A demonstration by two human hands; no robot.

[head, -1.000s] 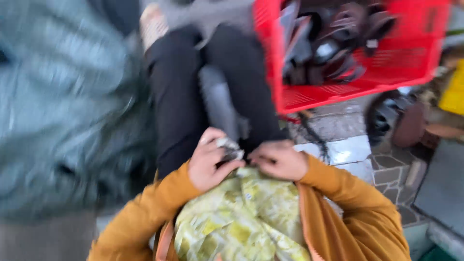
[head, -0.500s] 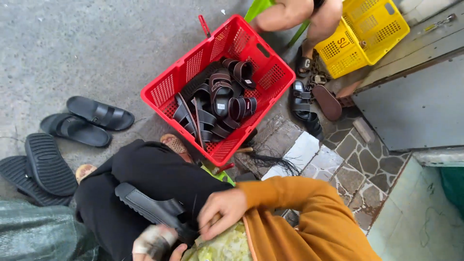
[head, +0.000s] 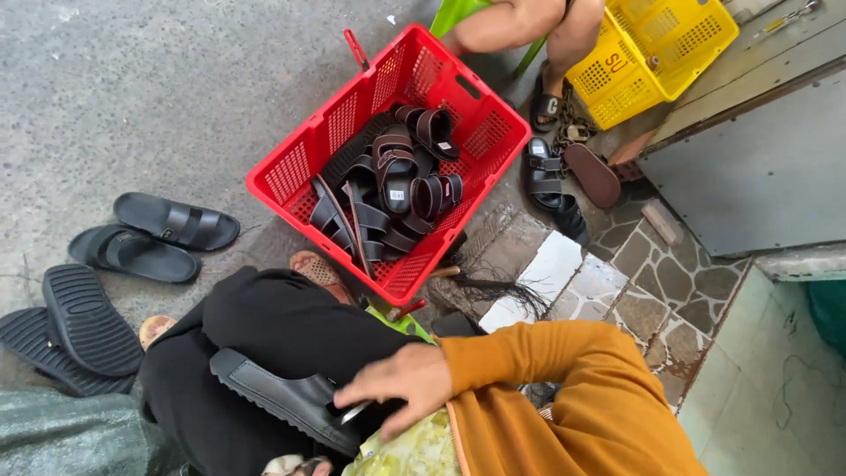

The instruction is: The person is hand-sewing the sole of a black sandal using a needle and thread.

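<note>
1. Across the person's lap, on black trousers (head: pixel 291 326): black sandal (head: pixel 286 398) lying sole-side toward the camera, toe end pointing lower right.
2. Right hand (head: pixel 401 388) rests over the sandal's toe end, palm down, fingers (head: pixel 357 397) stretched out & slightly spread, touching the strap area; something thin & pale shows under the fingertips, can't tell what.
3. Left hand (head: pixel 295 464) only partly in view at bottom edge, wrapped in pale cloth or tape; grip state can't be told.
4. Orange sleeve (head: pixel 564 379) covers the right arm; yellow-green patterned cloth (head: pixel 410 449) just below the hand.
5. Red plastic crate (head: pixel 291 172) in front of the knees, holding a heap of dark brown strapped sandals (head: pixel 392 181).
6. Left on the concrete floor: pair of black slides (head: pixel 154 234), plus two more black soles (head: pixel 79 322) turned tread-up.
7. Top right: yellow crate (head: pixel 656 53) & another person's bare leg (head: pixel 520 26), well apart from the lap.
</note>
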